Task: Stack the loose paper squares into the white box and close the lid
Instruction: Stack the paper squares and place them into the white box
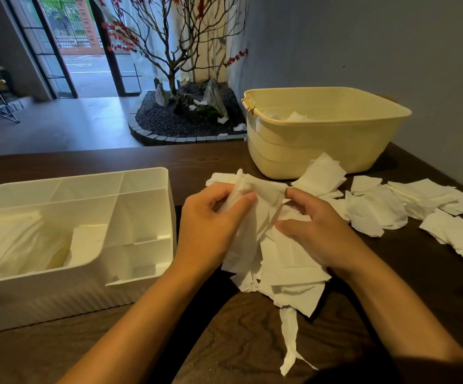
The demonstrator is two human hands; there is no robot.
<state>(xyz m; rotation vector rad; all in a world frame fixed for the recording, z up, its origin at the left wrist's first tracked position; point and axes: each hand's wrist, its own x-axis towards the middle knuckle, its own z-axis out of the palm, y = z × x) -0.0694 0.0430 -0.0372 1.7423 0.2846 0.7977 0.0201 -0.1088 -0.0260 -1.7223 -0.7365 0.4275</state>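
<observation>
A pile of white paper squares lies on the dark wooden table in front of me. My left hand pinches a sheet from the pile between thumb and fingers. My right hand pinches the same crumpled bunch of paper at its right side. The white box stands open at the left, split into several compartments, with paper lying in its big left compartment. No lid is visible. More loose squares are scattered to the right.
A cream plastic tub with some paper inside stands at the back right of the table. A torn paper strip hangs toward the table's near edge. Beyond the table are an indoor tree bed and glass doors.
</observation>
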